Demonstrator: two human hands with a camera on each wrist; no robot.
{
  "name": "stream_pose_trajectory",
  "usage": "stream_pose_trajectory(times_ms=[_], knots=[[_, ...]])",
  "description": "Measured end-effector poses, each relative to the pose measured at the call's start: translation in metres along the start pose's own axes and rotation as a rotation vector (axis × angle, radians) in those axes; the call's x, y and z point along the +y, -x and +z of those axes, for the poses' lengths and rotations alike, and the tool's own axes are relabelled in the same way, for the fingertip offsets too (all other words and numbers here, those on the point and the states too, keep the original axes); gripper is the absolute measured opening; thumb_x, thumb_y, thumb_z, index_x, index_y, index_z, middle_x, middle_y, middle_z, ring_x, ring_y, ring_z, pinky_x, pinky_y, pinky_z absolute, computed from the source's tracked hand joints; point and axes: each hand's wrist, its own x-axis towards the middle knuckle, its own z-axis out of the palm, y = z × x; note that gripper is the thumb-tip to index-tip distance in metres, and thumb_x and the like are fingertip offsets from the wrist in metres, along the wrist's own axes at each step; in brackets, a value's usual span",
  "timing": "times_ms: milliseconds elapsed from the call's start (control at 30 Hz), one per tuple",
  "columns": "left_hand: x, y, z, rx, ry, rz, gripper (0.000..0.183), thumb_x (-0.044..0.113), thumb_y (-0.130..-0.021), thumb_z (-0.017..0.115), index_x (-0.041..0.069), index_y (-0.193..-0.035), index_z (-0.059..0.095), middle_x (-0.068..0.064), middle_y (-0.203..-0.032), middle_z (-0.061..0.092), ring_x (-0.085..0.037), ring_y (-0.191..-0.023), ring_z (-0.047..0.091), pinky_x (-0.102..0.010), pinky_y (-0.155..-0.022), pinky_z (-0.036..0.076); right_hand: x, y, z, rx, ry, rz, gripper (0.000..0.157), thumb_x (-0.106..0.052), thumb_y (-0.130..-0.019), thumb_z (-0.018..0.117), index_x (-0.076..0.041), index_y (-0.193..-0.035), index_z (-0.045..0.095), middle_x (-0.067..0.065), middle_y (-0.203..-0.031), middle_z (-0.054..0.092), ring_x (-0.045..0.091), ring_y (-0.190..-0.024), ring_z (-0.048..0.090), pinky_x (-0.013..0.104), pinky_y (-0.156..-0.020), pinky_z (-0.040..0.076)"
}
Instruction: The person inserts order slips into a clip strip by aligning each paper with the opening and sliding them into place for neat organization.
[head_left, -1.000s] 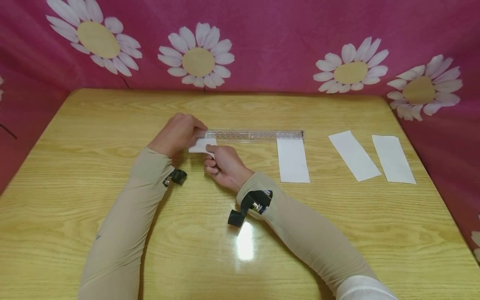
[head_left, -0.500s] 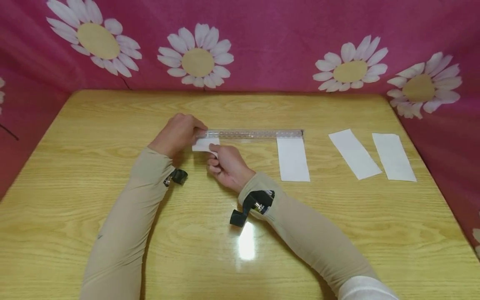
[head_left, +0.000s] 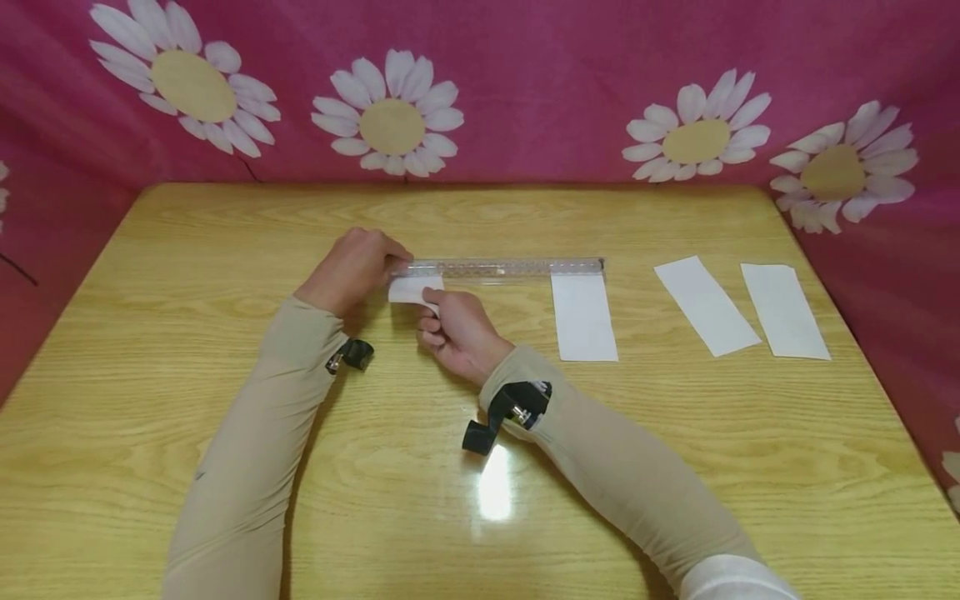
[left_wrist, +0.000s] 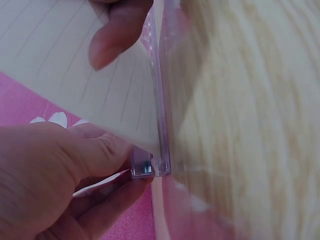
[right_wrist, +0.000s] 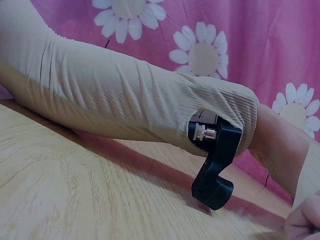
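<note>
Left hand (head_left: pixel 354 271) pinches clear plastic bar (head_left: pixel 498 268); right hand (head_left: pixel 463 332) pinches lined paper strip (head_left: pixel 411 289) between them, best kept square, bar steady.

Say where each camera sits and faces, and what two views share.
Head: on the head, facing forward and down at the table; left hand, right hand, sleeves show.
Left wrist: worn there, facing the clear bar and lined paper; both hands show partly.
Right wrist: worn there, facing across at the left sleeve; some right hand shows.
Shared, head and left wrist: clear bar, left hand.
</note>
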Motion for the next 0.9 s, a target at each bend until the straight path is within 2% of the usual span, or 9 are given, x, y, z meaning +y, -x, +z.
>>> stream_pose_trajectory(times_ms=[233,433,633,900], knots=[[-0.0002,-0.0005,-0.0001,0.003,-0.006,0.002,0.018,0.004,-0.098,0.067,0.003,-0.109,0.081,-0.016,-0.109,0.079,-0.029,-0.097,0.071,-0.045,-0.090,0.057,-0.0017,0.0016,-0.0028,0.004,-0.014,-0.001,0.015,-0.012,-0.110,0.042,-0.003,-0.121,0.044,-0.003,-0.072,0.038,0.002,-0.051,0.030,0.014,-0.041,0.019],[-0.0005,-0.0002,0.0000,-0.007,-0.006,0.006,0.023,-0.005,-0.095,0.065,0.003,-0.109,0.081,-0.016,-0.109,0.079,-0.028,-0.096,0.069,-0.044,-0.090,0.057,-0.0028,0.0026,-0.0042,0.007,-0.017,-0.009,0.020,-0.012,-0.110,0.041,-0.002,-0.127,0.044,-0.003,-0.072,0.037,0.002,-0.051,0.029,0.013,-0.041,0.019],[0.0005,0.0000,-0.0002,-0.001,-0.010,0.005,0.019,0.000,-0.097,0.066,0.003,-0.109,0.081,-0.016,-0.109,0.079,-0.028,-0.096,0.070,-0.045,-0.090,0.057,-0.0041,0.0037,-0.0058,0.013,-0.009,-0.016,0.019,-0.012,-0.110,0.041,-0.002,-0.126,0.045,-0.003,-0.073,0.037,0.002,-0.051,0.030,0.013,-0.041,0.020],[0.0006,0.0003,-0.0003,0.005,-0.016,0.009,0.023,-0.003,-0.098,0.063,0.003,-0.110,0.081,-0.016,-0.111,0.079,-0.030,-0.101,0.073,-0.046,-0.093,0.058,-0.0056,0.0054,-0.0080,0.023,0.000,-0.029,0.017,-0.011,-0.110,0.041,-0.003,-0.124,0.045,-0.003,-0.072,0.037,0.002,-0.051,0.030,0.013,-0.041,0.020]])
